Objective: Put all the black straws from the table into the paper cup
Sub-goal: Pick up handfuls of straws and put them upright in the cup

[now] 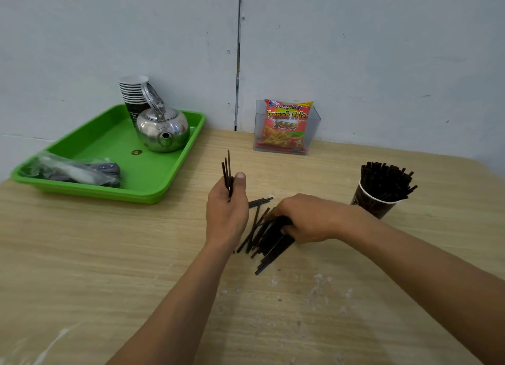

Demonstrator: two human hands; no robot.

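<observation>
Two hands working: left hand [226,214] gripping a few black straws [227,173] upright, tips pointing away; right hand [306,220] closing over the loose pile [266,241] lying on the worktop [109,255], long axes running diagonally from near-left to far-right. Paper cup [378,201], already bristling with straws, standing to the right, nearer the right hand; green tray [123,146] sitting far left

The red and yellow snack packet [287,125] standing in the clear plastic box [314,135] bore the only clear lettering: "Kentang Goreng" in small script near its top, "French Fries" in large yellow letters beneath, then "2000". A yellow corner flash at its upper right was too cut off to read. Pale lettering on the dark paper cup stack [134,99] was illegible.
</observation>
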